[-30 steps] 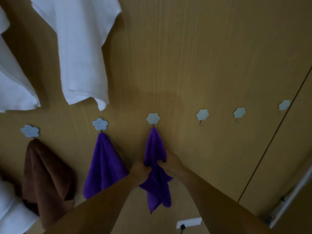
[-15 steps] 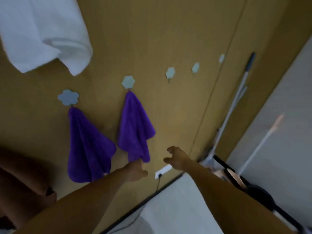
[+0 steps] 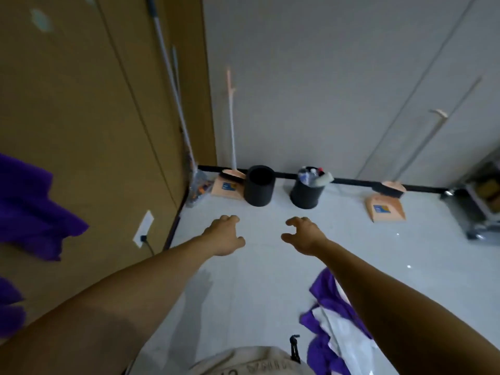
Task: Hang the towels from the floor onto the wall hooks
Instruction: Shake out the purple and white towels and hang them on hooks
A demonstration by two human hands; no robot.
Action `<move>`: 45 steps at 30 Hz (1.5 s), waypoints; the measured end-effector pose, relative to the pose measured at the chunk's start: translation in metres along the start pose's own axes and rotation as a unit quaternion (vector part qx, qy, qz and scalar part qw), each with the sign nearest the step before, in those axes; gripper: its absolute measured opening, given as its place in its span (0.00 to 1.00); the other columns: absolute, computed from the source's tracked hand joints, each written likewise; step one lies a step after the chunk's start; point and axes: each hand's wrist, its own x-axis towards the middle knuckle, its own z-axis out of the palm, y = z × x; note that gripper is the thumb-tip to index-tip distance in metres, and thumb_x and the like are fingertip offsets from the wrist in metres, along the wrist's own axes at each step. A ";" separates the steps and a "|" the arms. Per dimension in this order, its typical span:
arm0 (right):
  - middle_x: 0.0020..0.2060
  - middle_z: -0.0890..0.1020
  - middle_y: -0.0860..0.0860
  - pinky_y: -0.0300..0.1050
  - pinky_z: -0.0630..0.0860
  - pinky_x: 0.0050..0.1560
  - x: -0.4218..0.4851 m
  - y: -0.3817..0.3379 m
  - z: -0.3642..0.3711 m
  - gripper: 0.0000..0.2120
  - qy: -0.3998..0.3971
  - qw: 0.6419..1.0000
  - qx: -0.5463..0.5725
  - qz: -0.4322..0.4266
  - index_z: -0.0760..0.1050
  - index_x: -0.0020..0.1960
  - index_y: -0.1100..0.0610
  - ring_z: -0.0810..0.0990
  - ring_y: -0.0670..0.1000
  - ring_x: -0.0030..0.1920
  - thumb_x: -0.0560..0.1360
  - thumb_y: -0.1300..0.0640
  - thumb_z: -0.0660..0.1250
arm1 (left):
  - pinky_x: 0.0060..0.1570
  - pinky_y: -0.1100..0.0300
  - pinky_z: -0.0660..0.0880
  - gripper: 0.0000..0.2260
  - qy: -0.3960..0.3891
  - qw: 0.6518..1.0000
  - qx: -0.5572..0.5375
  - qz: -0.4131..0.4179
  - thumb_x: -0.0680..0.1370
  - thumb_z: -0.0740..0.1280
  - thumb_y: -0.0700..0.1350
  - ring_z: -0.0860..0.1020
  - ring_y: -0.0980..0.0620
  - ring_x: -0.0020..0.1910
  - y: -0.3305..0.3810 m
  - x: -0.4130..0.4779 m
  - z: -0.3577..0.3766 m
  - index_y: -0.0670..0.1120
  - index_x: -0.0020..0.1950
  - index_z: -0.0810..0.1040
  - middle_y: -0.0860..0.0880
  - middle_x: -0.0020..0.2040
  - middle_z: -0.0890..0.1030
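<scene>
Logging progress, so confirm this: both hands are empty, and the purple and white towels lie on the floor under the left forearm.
One detail is wrong. The head view shows the purple and white towels on the floor under the right forearm, not the left. The left hand and right hand are both empty, as stated.

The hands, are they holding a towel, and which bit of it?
Nothing is held. The left hand and right hand are both empty, fingers loosely curled; the purple towels lie on the floor.
</scene>
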 end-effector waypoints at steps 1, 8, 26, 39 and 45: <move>0.69 0.68 0.57 0.51 0.71 0.65 -0.012 0.027 -0.005 0.25 0.006 0.999 0.014 0.028 0.68 0.71 0.52 0.71 0.59 0.67 0.77 0.46 0.66 | 0.66 0.48 0.68 0.32 -0.013 1.000 0.013 0.017 0.76 0.64 0.55 0.65 0.43 0.70 0.021 0.002 0.012 0.48 0.77 0.56 0.44 0.74 0.62; 0.68 0.70 0.59 0.49 0.69 0.65 -0.117 0.201 -0.019 0.23 0.046 0.981 0.100 0.161 0.71 0.69 0.53 0.73 0.60 0.65 0.76 0.48 0.67 | 0.66 0.48 0.66 0.29 -0.087 0.984 0.096 0.122 0.77 0.64 0.54 0.63 0.42 0.70 0.178 -0.003 0.108 0.48 0.75 0.59 0.44 0.73 0.63; 0.67 0.72 0.53 0.47 0.71 0.62 -0.270 0.453 0.149 0.23 0.102 0.829 0.332 0.438 0.71 0.69 0.52 0.74 0.54 0.63 0.76 0.46 0.66 | 0.64 0.52 0.69 0.23 -0.351 0.853 0.245 0.297 0.77 0.63 0.52 0.70 0.45 0.66 0.361 -0.013 0.423 0.47 0.70 0.67 0.45 0.69 0.69; 0.63 0.74 0.52 0.47 0.72 0.54 -0.111 0.614 0.551 0.20 0.059 0.812 0.324 0.482 0.70 0.69 0.52 0.73 0.54 0.62 0.79 0.49 0.62 | 0.60 0.59 0.67 0.23 -0.410 0.832 0.288 0.237 0.79 0.61 0.52 0.70 0.48 0.66 0.212 0.142 0.787 0.47 0.72 0.66 0.47 0.70 0.69; 0.59 0.74 0.54 0.50 0.75 0.51 -0.034 0.654 0.658 0.19 0.087 0.852 0.258 0.448 0.71 0.64 0.55 0.73 0.56 0.57 0.77 0.49 0.63 | 0.61 0.57 0.68 0.21 -0.393 0.836 0.292 0.248 0.79 0.61 0.50 0.71 0.48 0.66 0.168 0.192 0.873 0.46 0.71 0.68 0.46 0.70 0.70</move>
